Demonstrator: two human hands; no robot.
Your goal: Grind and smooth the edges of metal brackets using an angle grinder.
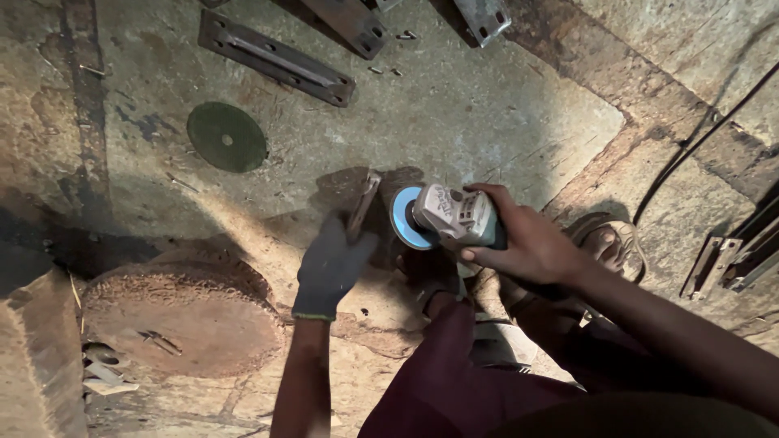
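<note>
My left hand (331,264), in a dark grey glove, grips a narrow rusty metal bar (364,201) that stands tilted on the concrete floor. My right hand (527,239), bare, holds an angle grinder (454,217) with a pale grey head and a blue disc (403,217). The disc faces the metal bar and sits just to its right, close to it. I cannot tell whether the disc touches the bar. My knees in dark red trousers (454,365) are below the hands.
A green cutting disc (226,136) lies on the floor at upper left. Flat steel brackets (276,58) lie along the top. A round rusty plate (182,316) sits at lower left. A black cable (698,142) runs at right, near more metal pieces (734,255) and a sandalled foot (613,243).
</note>
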